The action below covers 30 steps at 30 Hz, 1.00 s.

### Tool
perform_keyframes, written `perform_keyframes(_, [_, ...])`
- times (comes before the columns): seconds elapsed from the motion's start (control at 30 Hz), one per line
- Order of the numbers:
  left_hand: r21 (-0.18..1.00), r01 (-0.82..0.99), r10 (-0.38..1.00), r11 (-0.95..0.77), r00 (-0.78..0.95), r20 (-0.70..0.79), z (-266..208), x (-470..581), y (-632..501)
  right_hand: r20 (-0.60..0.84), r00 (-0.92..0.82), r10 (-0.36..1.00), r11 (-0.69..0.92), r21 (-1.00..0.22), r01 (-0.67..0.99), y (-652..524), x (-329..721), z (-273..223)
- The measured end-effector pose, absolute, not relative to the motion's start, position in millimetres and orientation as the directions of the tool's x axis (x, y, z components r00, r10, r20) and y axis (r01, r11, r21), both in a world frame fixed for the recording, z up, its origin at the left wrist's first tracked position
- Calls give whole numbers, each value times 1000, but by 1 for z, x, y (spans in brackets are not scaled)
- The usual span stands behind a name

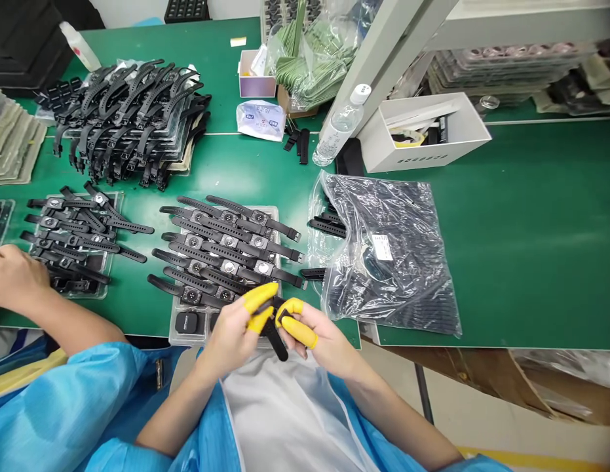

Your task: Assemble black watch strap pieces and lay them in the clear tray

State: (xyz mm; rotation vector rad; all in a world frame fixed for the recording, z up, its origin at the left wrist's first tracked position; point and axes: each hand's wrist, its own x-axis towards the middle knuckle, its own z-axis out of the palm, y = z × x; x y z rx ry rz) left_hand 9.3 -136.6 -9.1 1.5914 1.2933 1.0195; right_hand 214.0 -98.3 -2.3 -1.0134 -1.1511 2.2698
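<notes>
My left hand (236,331), with yellow finger cots on thumb and forefinger, pinches a black watch strap (275,341) above my lap. Facing it, my right hand (305,328), also in yellow cots, is closed on a small dark piece at the same spot; whether this is the watch body or the strap's other end is hidden by the fingers. Just beyond, a clear tray (272,219) bears rows of black smartwatches (229,241) with straps spread out. At its near edge lies a strapless square watch body (187,322).
Right of the tray lies a plastic bag of black straps (393,255). Behind it stand a water bottle (341,124) and a white box (422,134). Stacked trays of watches (132,124) rise at the back left. A co-worker's hand (17,275) rests by another watch tray (111,262).
</notes>
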Motion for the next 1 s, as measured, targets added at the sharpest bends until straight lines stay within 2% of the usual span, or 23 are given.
perform_keyframes(0.07, [841,452,944,-297,270,189,-11,13,-138,-406,-701,585,-592,-806,-27,-101,210,-3])
perform_keyframes(0.17, [763,536,920,-361,337,198,-11,14,-139,-411,-717,562,-646,-760,-70,-105,208,-8])
perform_keyframes(0.37, [783,517,933,-345,282,225,-16,19,-141,-470,-647,601,-741,-631,-230,-111,204,-15])
perform_keyframes(0.5, [820,462,918,-337,357,176,-8,18,-140,-501,-626,598,-773,-566,-285,-112,201,-10])
perform_keyframes(0.6, [779,493,894,-387,409,186,1,15,-139,-523,-624,581,-783,-567,-254,-111,201,-9])
perform_keyframes(0.73, [592,682,889,-430,434,146,5,14,-141,-549,-636,542,-790,-592,-162,-111,204,-10])
perform_keyframes(0.8, [533,720,881,-444,460,112,5,13,-142,-554,-641,531,-789,-599,-136,-111,205,-11])
perform_keyframes(1.0, [538,700,858,-470,505,92,9,11,-144,-555,-669,495,-804,-584,-111,-115,206,-13])
